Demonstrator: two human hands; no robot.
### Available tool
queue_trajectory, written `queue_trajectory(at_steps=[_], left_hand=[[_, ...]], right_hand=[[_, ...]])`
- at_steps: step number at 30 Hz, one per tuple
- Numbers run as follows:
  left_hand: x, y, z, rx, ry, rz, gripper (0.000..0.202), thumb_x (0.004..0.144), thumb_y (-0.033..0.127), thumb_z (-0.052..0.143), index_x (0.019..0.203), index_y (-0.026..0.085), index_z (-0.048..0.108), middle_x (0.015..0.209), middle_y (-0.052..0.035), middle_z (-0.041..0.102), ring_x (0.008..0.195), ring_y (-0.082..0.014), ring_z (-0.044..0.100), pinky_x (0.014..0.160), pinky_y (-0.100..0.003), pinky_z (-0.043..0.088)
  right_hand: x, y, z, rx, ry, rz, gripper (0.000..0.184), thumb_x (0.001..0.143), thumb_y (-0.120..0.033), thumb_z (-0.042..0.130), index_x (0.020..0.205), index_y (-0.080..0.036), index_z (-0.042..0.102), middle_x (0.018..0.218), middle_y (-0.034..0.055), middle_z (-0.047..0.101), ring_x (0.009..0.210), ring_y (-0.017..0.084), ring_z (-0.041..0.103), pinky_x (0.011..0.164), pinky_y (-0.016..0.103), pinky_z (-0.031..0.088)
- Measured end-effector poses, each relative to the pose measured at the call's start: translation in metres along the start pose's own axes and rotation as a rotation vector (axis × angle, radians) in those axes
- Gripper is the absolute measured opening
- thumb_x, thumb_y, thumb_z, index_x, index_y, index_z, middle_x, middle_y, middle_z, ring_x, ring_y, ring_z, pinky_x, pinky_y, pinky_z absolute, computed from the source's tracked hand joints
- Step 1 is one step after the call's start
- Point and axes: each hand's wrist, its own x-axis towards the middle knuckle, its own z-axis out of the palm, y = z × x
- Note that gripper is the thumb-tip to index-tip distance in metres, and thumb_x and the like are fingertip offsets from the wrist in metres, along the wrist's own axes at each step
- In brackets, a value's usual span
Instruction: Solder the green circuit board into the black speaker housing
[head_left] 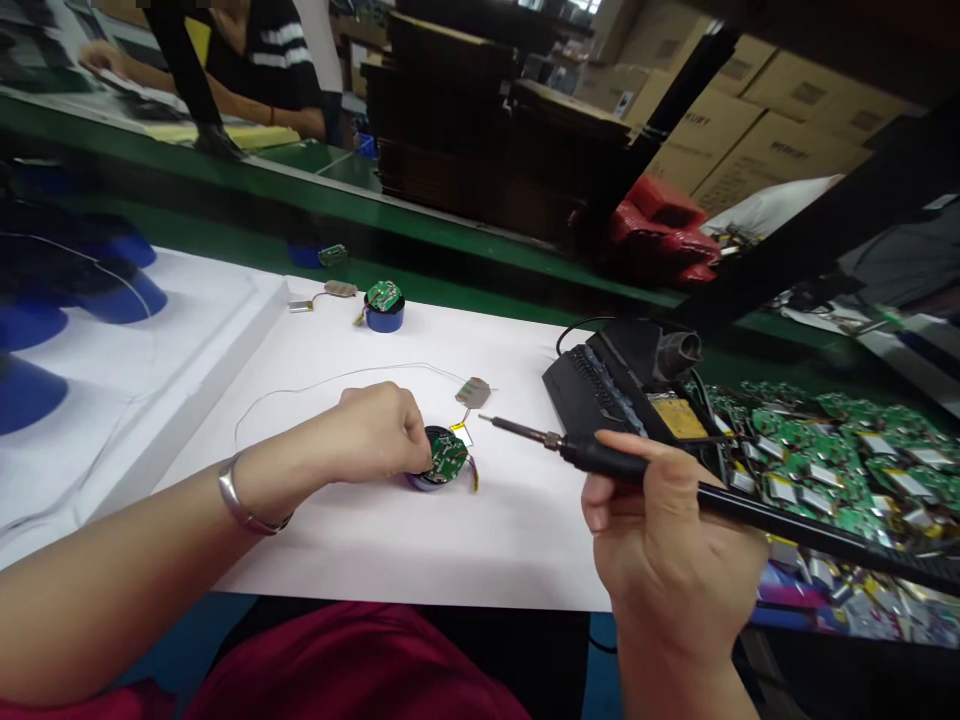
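Note:
My right hand (675,540) is wrapped round the black handle of a soldering iron (600,455), its bare tip pointing left above the white work surface. My left hand (386,435), closed in a pinch, grips the left edge of a green circuit board (448,457). That board sits on a round, dark blue housing (426,484), largely hidden by board and fingers. Short coloured wires stick out at the board's right side. Just behind it lie a small silver battery with yellow tape (461,432) and a grey-brown flat piece (473,392). Thin solder wire (330,381) curves over the surface.
A black soldering iron stand (600,385) with a yellow sponge (679,416) stands right. Beyond it are piled circuit boards (810,450). Another blue housing (385,318) with a board stands at the back. Blue round parts (120,285) fill the left tray. A person (277,70) sits opposite.

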Motion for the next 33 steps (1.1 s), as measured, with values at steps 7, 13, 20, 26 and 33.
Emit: queue_trajectory(at_steps=[7, 13, 20, 26, 33], left_hand=[[0.002, 0.002, -0.002, 0.075, -0.016, 0.003, 0.011, 0.061, 0.026, 0.062, 0.062, 0.023, 0.073, 0.096, 0.0014, 0.072, 0.086, -0.0208, 0.061, 0.072, -0.027, 0.044], [0.006, 0.007, -0.006, 0.172, -0.069, 0.015, 0.015, 0.061, 0.03, 0.062, 0.066, 0.024, 0.075, 0.1, -0.0002, 0.071, 0.085, -0.0211, 0.059, 0.072, -0.03, 0.041], [0.008, 0.013, -0.01, 0.225, -0.105, 0.017, 0.016, 0.061, 0.031, 0.064, 0.069, 0.022, 0.075, 0.095, -0.0017, 0.072, 0.083, -0.0208, 0.058, 0.079, -0.033, 0.04], [0.008, 0.016, -0.013, 0.24, -0.122, 0.012, 0.014, 0.063, 0.03, 0.064, 0.069, 0.022, 0.074, 0.085, -0.0006, 0.072, 0.079, -0.0198, 0.058, 0.084, -0.034, 0.039], [0.007, 0.02, -0.016, 0.251, -0.144, 0.005, 0.017, 0.063, 0.028, 0.064, 0.074, 0.021, 0.075, 0.079, -0.0016, 0.071, 0.085, -0.022, 0.058, 0.08, -0.032, 0.039]], right_hand=[[0.006, 0.0, 0.009, -0.1, -0.144, 0.161, 0.018, 0.082, -0.03, 0.073, 0.078, -0.019, 0.06, 0.051, -0.0038, 0.055, 0.044, 0.011, 0.052, 0.041, 0.019, 0.038], [0.013, -0.007, 0.021, -0.233, -0.214, 0.167, 0.02, 0.078, -0.029, 0.07, 0.068, -0.019, 0.056, 0.05, -0.004, 0.052, 0.043, 0.009, 0.046, 0.041, 0.021, 0.036], [0.021, -0.013, 0.03, -0.328, -0.256, 0.12, 0.017, 0.074, -0.025, 0.067, 0.062, -0.019, 0.056, 0.052, -0.0036, 0.053, 0.046, 0.009, 0.047, 0.044, 0.021, 0.038], [0.024, -0.016, 0.034, -0.365, -0.279, 0.1, 0.016, 0.073, -0.025, 0.067, 0.062, -0.019, 0.057, 0.051, -0.0036, 0.053, 0.045, 0.009, 0.047, 0.044, 0.021, 0.038], [0.024, -0.018, 0.034, -0.402, -0.282, 0.053, 0.015, 0.071, -0.023, 0.066, 0.061, -0.019, 0.056, 0.05, -0.0038, 0.053, 0.046, 0.009, 0.048, 0.045, 0.021, 0.039]])
